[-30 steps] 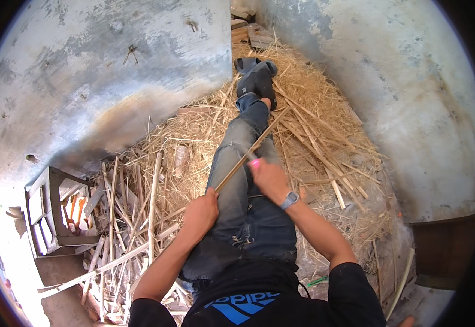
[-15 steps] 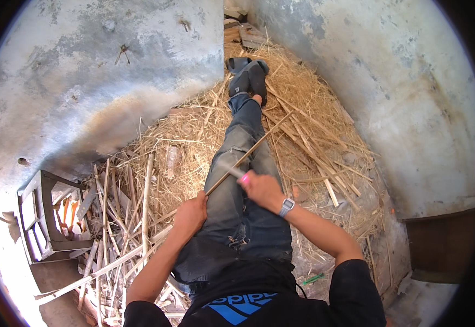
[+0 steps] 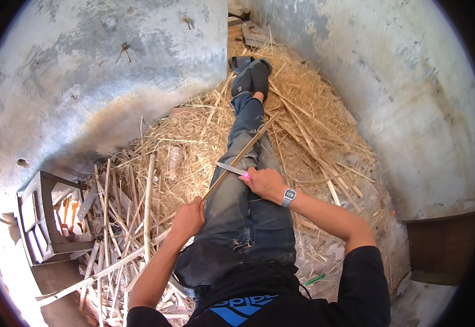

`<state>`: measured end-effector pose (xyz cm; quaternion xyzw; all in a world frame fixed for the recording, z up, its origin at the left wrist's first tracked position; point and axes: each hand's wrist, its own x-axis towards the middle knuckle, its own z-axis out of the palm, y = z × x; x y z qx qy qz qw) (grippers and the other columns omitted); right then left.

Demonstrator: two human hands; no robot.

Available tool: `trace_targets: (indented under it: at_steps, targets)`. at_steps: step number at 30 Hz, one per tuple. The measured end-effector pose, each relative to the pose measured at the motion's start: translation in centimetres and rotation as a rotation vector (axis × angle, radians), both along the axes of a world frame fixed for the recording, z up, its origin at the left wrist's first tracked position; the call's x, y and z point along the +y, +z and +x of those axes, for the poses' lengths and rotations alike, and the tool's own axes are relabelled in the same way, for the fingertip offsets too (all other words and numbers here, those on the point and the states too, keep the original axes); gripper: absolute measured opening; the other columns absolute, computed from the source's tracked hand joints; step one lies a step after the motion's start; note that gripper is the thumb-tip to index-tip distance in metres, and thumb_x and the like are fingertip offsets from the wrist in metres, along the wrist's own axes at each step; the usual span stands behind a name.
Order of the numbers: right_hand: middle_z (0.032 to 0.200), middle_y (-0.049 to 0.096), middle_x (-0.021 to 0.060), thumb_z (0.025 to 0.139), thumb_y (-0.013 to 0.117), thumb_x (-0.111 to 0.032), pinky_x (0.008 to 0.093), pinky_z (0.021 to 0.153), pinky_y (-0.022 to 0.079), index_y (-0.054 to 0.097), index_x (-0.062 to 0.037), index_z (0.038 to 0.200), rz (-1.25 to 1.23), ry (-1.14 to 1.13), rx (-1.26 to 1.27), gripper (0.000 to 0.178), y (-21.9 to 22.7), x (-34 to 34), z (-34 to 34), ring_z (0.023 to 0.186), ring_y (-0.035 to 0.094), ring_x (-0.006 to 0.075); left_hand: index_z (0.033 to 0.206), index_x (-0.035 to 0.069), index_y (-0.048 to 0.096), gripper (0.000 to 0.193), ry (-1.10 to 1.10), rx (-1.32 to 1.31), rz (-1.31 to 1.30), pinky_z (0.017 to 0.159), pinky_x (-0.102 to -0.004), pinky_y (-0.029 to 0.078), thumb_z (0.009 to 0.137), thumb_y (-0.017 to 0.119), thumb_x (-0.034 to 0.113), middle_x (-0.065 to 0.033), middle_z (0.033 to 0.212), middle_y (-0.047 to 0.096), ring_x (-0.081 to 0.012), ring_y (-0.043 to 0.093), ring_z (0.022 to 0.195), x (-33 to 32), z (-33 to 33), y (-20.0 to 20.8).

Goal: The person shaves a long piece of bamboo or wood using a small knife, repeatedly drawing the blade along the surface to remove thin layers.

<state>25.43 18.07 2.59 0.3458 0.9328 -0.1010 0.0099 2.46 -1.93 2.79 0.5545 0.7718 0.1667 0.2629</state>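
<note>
I sit on the floor with my legs in blue jeans [image 3: 237,212] stretched out over straw. My left hand [image 3: 189,217] grips the near end of a long thin cane stick [image 3: 244,153] that runs diagonally up across my thigh. My right hand [image 3: 267,183], with a wristwatch, holds a pink-handled knife [image 3: 234,170]. Its blade lies against the stick, pointing left.
Straw and shavings [image 3: 308,131] cover the floor around my legs. A pile of split canes [image 3: 128,218] lies at my left. A wooden crate [image 3: 49,218] stands at far left. Grey plastered walls [image 3: 95,82] close in on both sides.
The view has shifted slightly. My right hand and the knife have slid a little down the stick toward my body; my left hand still grips the stick's near end.
</note>
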Motion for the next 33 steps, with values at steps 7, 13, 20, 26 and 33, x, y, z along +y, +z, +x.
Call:
trace_targets:
  at_steps: [7, 13, 20, 26, 33]
  targets:
    - [0.064, 0.069, 0.0187, 0.104, 0.056, -0.056, 0.0519, 0.052, 0.054, 0.067, -0.0079, 0.096, 0.143, -0.327, 0.073, 0.050, -2.6, 11.6, 5.8, 0.058, 0.070, 0.0398, 0.101, 0.003, 0.057, 0.026, -0.024, 0.004, -0.037, 0.067, -0.0650, 0.051, 0.109, 0.051, 0.027, -0.0322, 0.073, 0.065, -0.0551, 0.065, 0.072, -1.3, -0.5, 1.3]
    - [0.070, 0.071, 0.0213, 0.105, 0.053, -0.050, 0.0560, 0.058, 0.056, 0.069, -0.0053, 0.099, 0.043, -0.186, 0.070, 0.048, -4.4, 5.8, 1.4, 0.064, 0.071, 0.0438, 0.101, 0.002, 0.057, 0.025, 0.011, -0.026, -0.060, 0.067, -0.0648, 0.050, 0.108, 0.051, 0.025, -0.0323, 0.073, 0.065, -0.0559, 0.064, 0.072, -3.3, -1.7, 1.0]
    - [0.085, 0.073, 0.0252, 0.109, 0.048, -0.047, 0.0577, 0.072, 0.054, 0.072, -0.0039, 0.098, 0.174, -0.807, 0.167, 0.051, -2.7, 18.9, 12.8, 0.082, 0.070, 0.0473, 0.099, 0.002, 0.056, 0.023, -0.028, 0.010, -0.032, 0.063, -0.0636, 0.050, 0.108, 0.052, 0.024, -0.0314, 0.070, 0.063, -0.0561, 0.063, 0.069, -7.9, -3.6, 0.4]
    - [0.082, 0.070, 0.0225, 0.110, 0.047, -0.050, 0.0519, 0.068, 0.049, 0.070, -0.0062, 0.101, -0.018, -0.633, 0.430, 0.050, -0.5, 12.0, 9.1, 0.078, 0.067, 0.0448, 0.100, 0.002, 0.057, 0.024, -0.003, -0.036, -0.054, 0.067, -0.0646, 0.050, 0.107, 0.052, 0.024, -0.0323, 0.071, 0.064, -0.0559, 0.064, 0.071, -6.0, -1.9, 0.2]
    - [0.075, 0.068, 0.0248, 0.107, 0.053, -0.052, 0.0561, 0.066, 0.051, 0.065, -0.0025, 0.086, -0.324, -0.057, 0.252, 0.055, 0.0, -1.5, 1.3, 0.071, 0.067, 0.0462, 0.100, 0.002, 0.056, 0.023, -0.025, 0.070, -0.065, 0.069, -0.0640, 0.051, 0.107, 0.053, 0.024, -0.0316, 0.074, 0.066, -0.0550, 0.064, 0.073, -4.3, -1.6, 1.4]
